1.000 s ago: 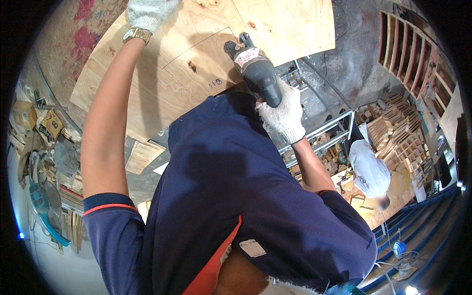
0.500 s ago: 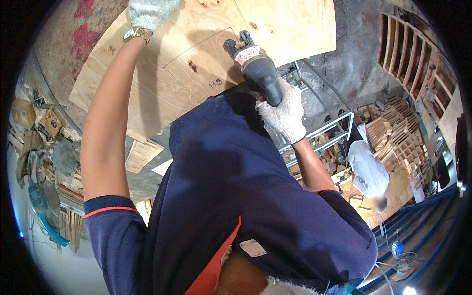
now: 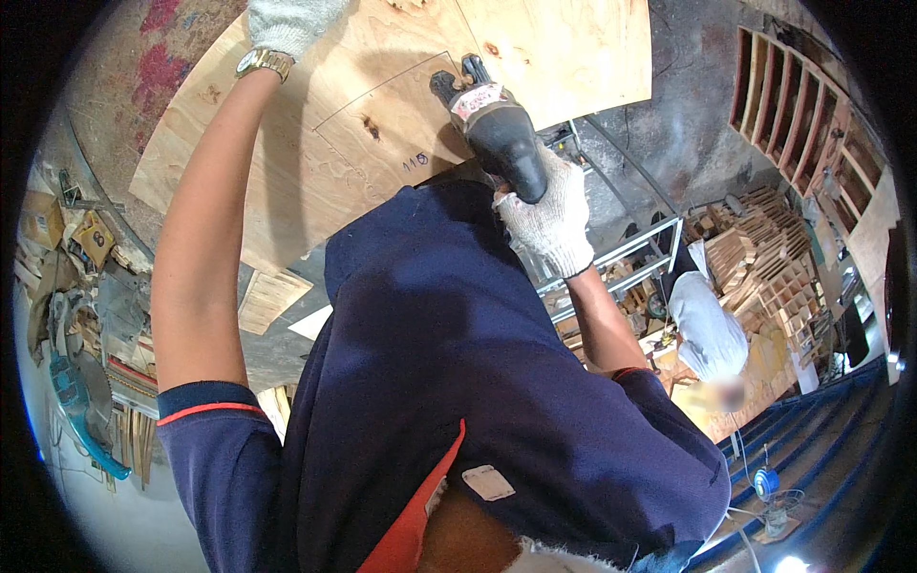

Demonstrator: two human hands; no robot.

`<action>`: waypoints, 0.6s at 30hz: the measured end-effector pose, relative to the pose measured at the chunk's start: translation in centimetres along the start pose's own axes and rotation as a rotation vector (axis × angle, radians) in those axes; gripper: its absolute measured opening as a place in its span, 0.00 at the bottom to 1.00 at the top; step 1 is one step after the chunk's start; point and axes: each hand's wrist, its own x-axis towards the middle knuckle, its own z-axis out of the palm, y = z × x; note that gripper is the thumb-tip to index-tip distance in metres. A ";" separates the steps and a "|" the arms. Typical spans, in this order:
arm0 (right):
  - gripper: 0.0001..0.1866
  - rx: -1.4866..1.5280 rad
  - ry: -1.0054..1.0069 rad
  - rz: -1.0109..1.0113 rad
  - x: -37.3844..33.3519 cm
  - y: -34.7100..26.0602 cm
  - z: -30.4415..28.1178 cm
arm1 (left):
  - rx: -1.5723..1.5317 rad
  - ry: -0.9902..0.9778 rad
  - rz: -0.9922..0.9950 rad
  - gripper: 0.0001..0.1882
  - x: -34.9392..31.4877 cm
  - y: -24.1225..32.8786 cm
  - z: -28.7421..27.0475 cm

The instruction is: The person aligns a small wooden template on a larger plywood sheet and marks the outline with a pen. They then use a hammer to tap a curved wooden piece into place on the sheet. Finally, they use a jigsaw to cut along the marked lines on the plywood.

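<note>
Right hand (image 3: 549, 215): in a white knitted glove, fingers curled closed about the grip of the power tool; some of the fingers are hidden under it.
Power tool (image 3: 504, 143): dark body with a pale, red-marked label, over the near edge of the plywood, its two-pronged front pointing far and a little left.
Left hand (image 3: 298, 24): gloved, far and to the left, over the plywood; its fingertips are cut off by the frame, so I cannot tell how far open they are or whether they grip.
Watch (image 3: 265, 64): gold-coloured, on the left wrist.
Plywood (image 3: 401, 110): broad pale sheet, far of the person's body, with a dark knot (image 3: 371, 126) left of the tool.
Drawn lines (image 3: 382, 91): a thin angular outline, left of the tool's front.
Metal frame (image 3: 669, 234): right of the right hand.
Co-worker (image 3: 707, 329): in a light top, well to the right, bent over a desk (image 3: 767, 363).
Wood pieces (image 3: 755, 248): heaped just beyond the co-worker.
Slatted wooden frame (image 3: 793, 105): far right.
</note>
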 end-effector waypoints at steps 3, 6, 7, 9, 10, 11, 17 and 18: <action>0.21 0.001 -0.015 -0.006 0.1 0.0 -0.1 | 0.003 0.015 0.002 0.22 0.0 0.0 0.1; 0.21 -0.002 -0.019 -0.022 0.3 0.0 -0.1 | -0.001 0.004 -0.024 0.22 0.0 0.1 0.0; 0.21 -0.011 -0.016 -0.020 0.3 0.1 0.0 | -0.003 -0.004 -0.036 0.22 0.1 0.1 0.0; 0.22 -0.035 -0.015 -0.007 0.3 0.1 0.1 | -0.024 -0.019 -0.043 0.22 0.1 0.2 -0.1; 0.22 -0.038 -0.007 -0.020 0.4 0.1 0.1 | -0.035 -0.025 -0.047 0.22 0.1 0.2 -0.2; 0.22 -0.045 -0.005 -0.027 0.4 0.1 0.1 | -0.032 -0.014 -0.038 0.22 0.1 0.2 -0.2; 0.23 -0.046 -0.001 -0.050 0.6 -0.1 0.0 | -0.045 -0.008 -0.033 0.22 0.1 0.1 -0.2; 0.23 -0.046 -0.001 -0.057 0.6 -0.2 0.0 | -0.047 -0.013 -0.034 0.22 0.1 0.1 -0.2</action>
